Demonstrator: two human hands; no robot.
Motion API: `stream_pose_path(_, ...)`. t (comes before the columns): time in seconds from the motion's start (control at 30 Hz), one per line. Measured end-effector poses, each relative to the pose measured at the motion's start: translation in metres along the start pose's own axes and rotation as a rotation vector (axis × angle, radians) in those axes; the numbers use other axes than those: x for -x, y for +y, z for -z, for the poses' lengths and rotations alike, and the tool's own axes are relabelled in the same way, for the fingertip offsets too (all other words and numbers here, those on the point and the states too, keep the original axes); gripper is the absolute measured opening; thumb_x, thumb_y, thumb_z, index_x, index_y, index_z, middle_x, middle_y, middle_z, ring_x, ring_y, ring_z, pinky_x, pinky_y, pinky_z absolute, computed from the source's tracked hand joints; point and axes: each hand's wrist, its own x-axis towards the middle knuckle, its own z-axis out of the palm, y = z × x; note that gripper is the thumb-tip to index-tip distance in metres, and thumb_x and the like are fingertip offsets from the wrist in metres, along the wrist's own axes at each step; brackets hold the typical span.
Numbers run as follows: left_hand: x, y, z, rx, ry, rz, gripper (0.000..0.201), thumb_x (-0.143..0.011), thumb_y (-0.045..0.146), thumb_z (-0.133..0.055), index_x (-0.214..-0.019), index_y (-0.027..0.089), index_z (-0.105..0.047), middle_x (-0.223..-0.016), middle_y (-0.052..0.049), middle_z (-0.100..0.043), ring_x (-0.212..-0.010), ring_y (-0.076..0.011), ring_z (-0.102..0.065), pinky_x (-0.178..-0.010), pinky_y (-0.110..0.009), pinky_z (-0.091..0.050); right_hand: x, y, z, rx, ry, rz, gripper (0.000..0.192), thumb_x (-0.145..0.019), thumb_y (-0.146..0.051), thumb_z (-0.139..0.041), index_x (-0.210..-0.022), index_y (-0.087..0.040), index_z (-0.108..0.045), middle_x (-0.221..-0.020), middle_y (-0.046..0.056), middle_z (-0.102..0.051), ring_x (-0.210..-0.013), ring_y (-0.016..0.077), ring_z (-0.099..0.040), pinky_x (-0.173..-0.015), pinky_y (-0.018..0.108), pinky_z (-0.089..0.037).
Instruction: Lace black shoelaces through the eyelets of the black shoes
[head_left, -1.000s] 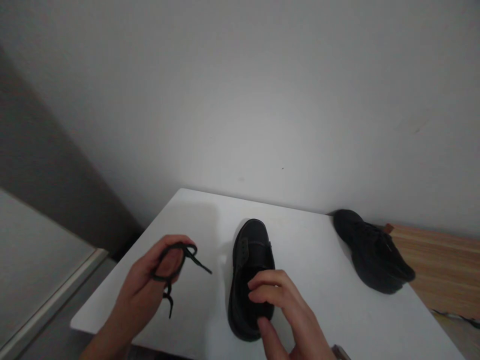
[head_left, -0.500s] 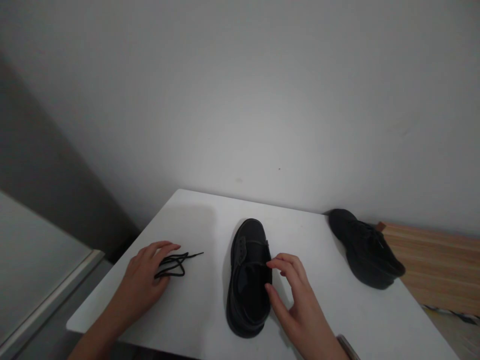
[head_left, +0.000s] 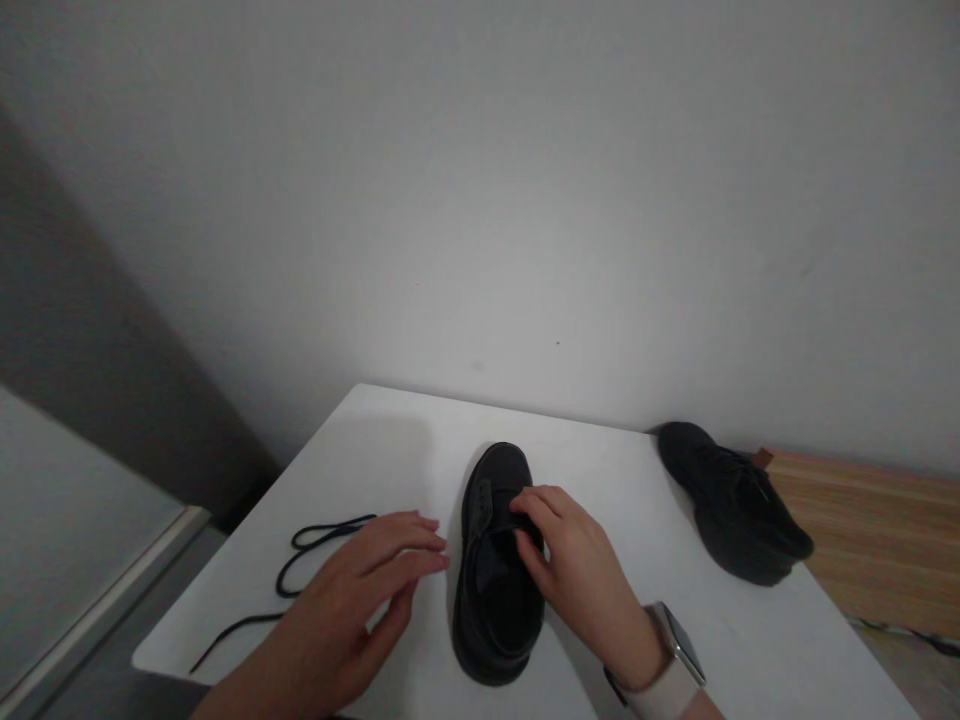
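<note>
A black shoe without a lace stands on the white table, toe pointing away from me. My right hand reaches over its right side, thumb and fingers pinched around the tongue near the opening. That hand hides the shoe's right eyelet flap; the left flap with its eyelet holes shows. Just left of the shoe hovers my left hand, fingers stretched out and nothing in them. Behind the left hand a black shoelace lies loosely looped on the table, partly covered by the hand and forearm.
A second black shoe, laced, rests at the right edge of the white table. Beyond that edge is a wood-grain board. A grey wall runs along the back. A watch is on my right wrist.
My left hand has let go of the shoelace, now lying spread on the table, and moved right toward the shoe. My right hand has moved from the shoe's side onto its tongue.
</note>
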Motion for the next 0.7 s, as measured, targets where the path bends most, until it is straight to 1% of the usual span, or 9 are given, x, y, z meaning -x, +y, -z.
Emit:
stream_pose_path(0.07,-0.013,0.019,-0.005,0.074,-0.041,-0.077,0.04,-0.089,0.007,-0.052,-0.12,0.029,-0.065,-0.122,-0.005,-0.072,-0.12,-0.0216,-0.064,-0.108,-0.034,-0.05,-0.003,0.001,0.003,0.031,-0.037,-0.001,0.024,-0.087,-0.006,-0.055,-0.103,-0.022,-0.064,-0.102,0.009,-0.07,-0.091,0.0271,-0.066,-0.08,0.042,-0.055)
stream_pose_path(0.13,-0.024,0.032,-0.012,0.116,-0.103,-0.13,0.033,-0.089,0.011,-0.057,-0.118,0.025,-0.066,-0.117,-0.007,-0.074,-0.115,-0.022,-0.066,-0.109,-0.035,-0.049,-0.006,0.002,0.006,0.061,-0.063,-0.002,0.022,-0.091,-0.009,-0.055,-0.104,-0.023,-0.066,-0.098,0.008,-0.071,-0.088,0.0264,-0.068,-0.077,0.04,-0.054)
stream_pose_path(0.2,-0.029,0.039,-0.023,0.117,-0.177,-0.145,0.027,-0.088,0.017,-0.064,-0.115,0.022,-0.066,-0.111,-0.008,-0.076,-0.107,-0.0231,-0.069,-0.111,-0.038,-0.047,-0.01,0.004,0.008,0.079,-0.077,-0.008,0.019,-0.094,-0.013,-0.054,-0.104,-0.023,-0.067,-0.095,0.007,-0.073,-0.085,0.0258,-0.069,-0.074,0.038,-0.052)
stream_pose_path(0.27,-0.029,0.041,-0.036,0.096,-0.222,-0.131,0.021,-0.085,0.021,-0.071,-0.105,0.02,-0.068,-0.101,-0.008,-0.076,-0.098,-0.0236,-0.07,-0.112,-0.04,-0.046,-0.015,0.008,0.01,0.077,-0.064,-0.027,0.016,-0.096,-0.018,-0.054,-0.102,-0.023,-0.068,-0.093,0.007,-0.074,-0.081,0.0251,-0.07,-0.071,0.036,-0.051)
stream_pose_path(0.33,-0.026,0.041,-0.048,0.085,-0.219,-0.111,0.012,-0.081,0.022,-0.075,-0.091,0.02,-0.068,-0.087,-0.006,-0.074,-0.09,-0.0227,-0.07,-0.111,-0.039,-0.046,-0.022,0.013,0.009,0.03,-0.017,-0.061,0.015,-0.096,-0.022,-0.055,-0.1,-0.024,-0.07,-0.093,0.006,-0.075,-0.078,0.0242,-0.07,-0.07,0.035,-0.049)
stream_pose_path(0.4,-0.022,0.04,-0.056,0.089,-0.188,-0.107,0.01,-0.08,0.021,-0.075,-0.08,0.021,-0.065,-0.078,-0.004,-0.07,-0.084,-0.021,-0.068,-0.109,-0.037,-0.046,-0.03,0.02,0.006,-0.084,0.052,-0.117,0.013,-0.094,-0.025,-0.059,-0.096,-0.024,-0.072,-0.093,0.005,-0.077,-0.076,0.0231,-0.069,-0.071,0.034,-0.048)
stream_pose_path(0.47,-0.019,0.039,-0.061,0.104,-0.151,-0.115,0.012,-0.082,0.021,-0.073,-0.077,0.021,-0.062,-0.073,-0.002,-0.067,-0.079,-0.0192,-0.065,-0.106,-0.034,-0.047,-0.039,0.029,0.001,-0.203,0.113,-0.179,0.011,-0.091,-0.026,-0.063,-0.092,-0.024,-0.074,-0.089,0.005,-0.077,-0.072,0.0223,-0.067,-0.071,0.034,-0.047)
stream_pose_path(0.57,-0.018,0.036,-0.064,0.117,-0.126,-0.161,0.015,-0.085,0.024,-0.067,-0.073,0.022,-0.059,-0.069,-0.001,-0.063,-0.071,-0.0179,-0.06,-0.099,-0.034,-0.05,-0.051,0.043,-0.012,-0.304,0.16,-0.237,0.01,-0.087,-0.028,-0.066,-0.086,-0.023,-0.075,-0.08,0.004,-0.076,-0.069,0.0214,-0.064,-0.07,0.033,-0.046)
stream_pose_path(0.7,-0.02,0.03,-0.071,0.067,-0.12,-0.204,0.017,-0.086,0.026,-0.064,-0.071,0.022,-0.057,-0.067,-0.001,-0.061,-0.068,-0.0182,-0.056,-0.084,-0.034,-0.051,-0.056,0.061,-0.034,-0.436,0.198,-0.279,0.017,-0.084,-0.033,-0.065,-0.08,-0.02,-0.074,-0.077,0.005,-0.075,-0.07,0.0212,-0.063,-0.071,0.034,-0.048)
